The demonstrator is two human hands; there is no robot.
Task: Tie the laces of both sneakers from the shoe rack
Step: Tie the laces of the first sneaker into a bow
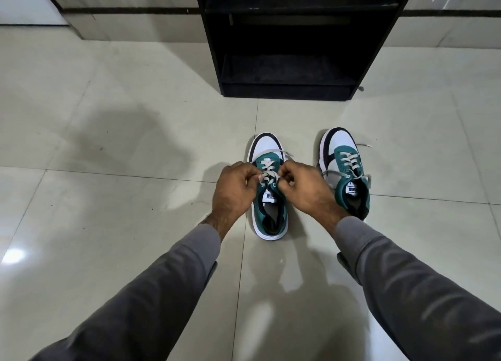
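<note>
Two green, white and black sneakers stand on the tiled floor, toes pointing away from me. The left sneaker [269, 214] has my left hand [235, 188] and my right hand [303, 188] closed over its upper eyelets, each pinching a strand of its pale lace [267, 174]. A loop of that lace runs forward over the toe. The right sneaker [343, 170] stands apart to the right, its lace [352, 161] loose, with one end trailing on the floor beyond the toe.
A black shoe rack [287, 89] with bare shelves stands straight ahead against the wall. Glossy pale floor tiles [122, 143] spread to the left and right of the sneakers. My grey sleeves fill the bottom of the view.
</note>
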